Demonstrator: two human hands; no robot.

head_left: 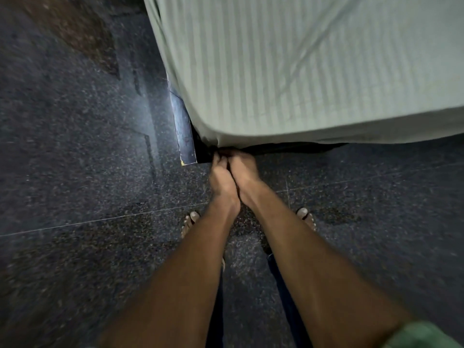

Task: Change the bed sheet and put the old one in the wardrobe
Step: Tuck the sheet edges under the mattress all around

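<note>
Both hands (233, 177) reach under the sheet (301, 71) corner, fingers (218, 156) curled.

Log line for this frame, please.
stage: sheet at bed corner | left hand: at sheet hem, fingers curled | right hand: same | grip: unclear | floor: dark tile

Dim room with a dark speckled stone floor (88, 184) crossed by thin pale joints; a bed frame (185, 136) corner shows a bluish sheen.
</note>
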